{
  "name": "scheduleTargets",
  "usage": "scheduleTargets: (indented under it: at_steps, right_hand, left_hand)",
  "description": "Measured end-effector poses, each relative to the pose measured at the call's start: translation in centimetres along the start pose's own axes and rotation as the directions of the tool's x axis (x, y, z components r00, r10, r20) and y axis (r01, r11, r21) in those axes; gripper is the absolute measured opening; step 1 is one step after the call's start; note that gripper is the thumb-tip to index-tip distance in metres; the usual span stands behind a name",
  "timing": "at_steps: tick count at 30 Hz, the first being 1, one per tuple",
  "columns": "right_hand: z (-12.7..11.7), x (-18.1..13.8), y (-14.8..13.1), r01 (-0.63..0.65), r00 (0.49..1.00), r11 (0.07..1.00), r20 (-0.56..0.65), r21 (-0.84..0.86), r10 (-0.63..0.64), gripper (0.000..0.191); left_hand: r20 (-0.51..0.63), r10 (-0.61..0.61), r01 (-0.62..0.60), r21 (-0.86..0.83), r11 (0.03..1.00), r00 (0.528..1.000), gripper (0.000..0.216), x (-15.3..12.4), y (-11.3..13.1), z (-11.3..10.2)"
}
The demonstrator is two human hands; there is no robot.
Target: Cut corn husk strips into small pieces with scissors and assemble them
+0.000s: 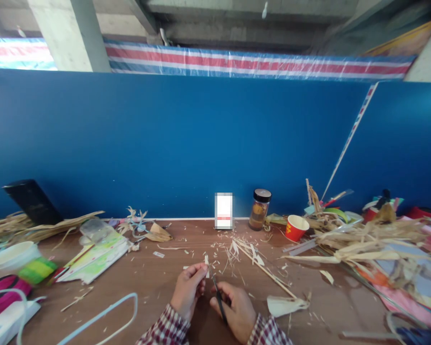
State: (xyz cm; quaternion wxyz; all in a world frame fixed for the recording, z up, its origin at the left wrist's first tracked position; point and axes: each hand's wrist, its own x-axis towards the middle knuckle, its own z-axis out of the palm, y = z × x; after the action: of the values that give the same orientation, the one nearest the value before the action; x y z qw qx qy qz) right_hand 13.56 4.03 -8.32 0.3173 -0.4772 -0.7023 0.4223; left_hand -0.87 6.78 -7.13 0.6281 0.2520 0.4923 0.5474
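My left hand [187,290] is closed in a pinch on a small pale strip of dried husk [207,261], held upright just above the brown table [154,287]. Close beside it, my right hand [234,306] is closed round a pair of dark scissors [218,297], whose blades point up toward the strip. Both wrists show checked sleeves. Small husk clippings [233,251] lie scattered on the table just beyond my hands.
A glass jar [260,209], a red paper cup [296,227] and a heap of dried husks [366,239] sit to the right. Papers [93,258], a white bowl [12,254] and more husks [32,225] lie left. A blue partition [201,143] backs the table.
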Motion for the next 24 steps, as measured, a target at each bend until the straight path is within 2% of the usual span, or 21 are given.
scheduleTargets:
  at_steps: [12, 24]
  right_hand:
    - [0.05, 0.06, -0.01, -0.015, 1.0, 0.999, 0.013, 0.046, 0.015, 0.024]
    - [0.56, 0.36, 0.51, -0.064, 0.998, 0.973, -0.008, 0.222, 0.068, 0.021]
  left_hand:
    - [0.013, -0.008, 0.008, 0.011, 1.0, 1.0, 0.028, 0.06, 0.01, -0.07]
    - [-0.01, -0.026, 0.026, -0.078, 0.997, 1.0, 0.027, -0.16, 0.35, 0.05]
